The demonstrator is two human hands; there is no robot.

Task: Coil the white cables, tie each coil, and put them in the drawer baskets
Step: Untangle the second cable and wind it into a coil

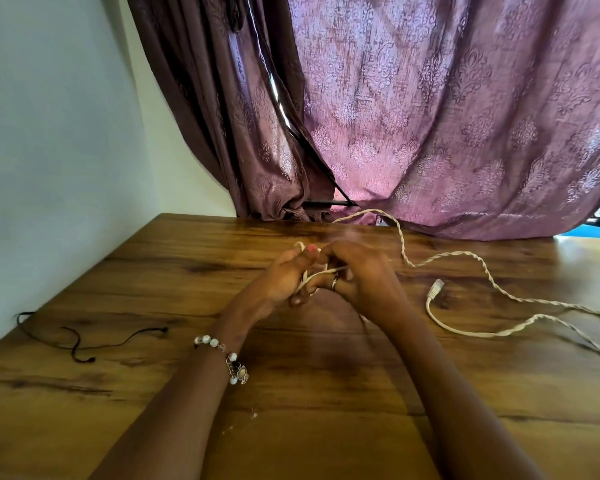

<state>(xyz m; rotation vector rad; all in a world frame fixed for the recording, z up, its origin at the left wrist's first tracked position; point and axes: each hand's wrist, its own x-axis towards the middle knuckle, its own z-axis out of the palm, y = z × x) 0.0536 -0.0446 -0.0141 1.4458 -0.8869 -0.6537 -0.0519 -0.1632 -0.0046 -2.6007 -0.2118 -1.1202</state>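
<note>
1. Nearest: bare wooden table (291,427), both forearms reaching out over it. Beaded bracelet (234,367) on the left wrist.
2. Left, near the table edge: thin black cord (78,346), loose, well apart from the hands. Probably the tie; untouched.
3. Mid-table: left hand (284,277) and right hand (357,271) pressed close together, fingers of both curled round strands of the white cable (471,256). Exact pinch points hidden between the hands. A short loop shows above the left fingertips. Coil only just begun, by my reading.
4. Right of the hands: cable runs loose in a twisted pair across the table, plug end (435,288) lying free, a long tail off the right edge.
5. Far: cable arcs back to the purple curtain (447,116).
6. Risks: twisted run may kink or knot as it is drawn in; small loops could spring off the fingers if grip slackens; plug may snag. No drawer baskets in view.
</note>
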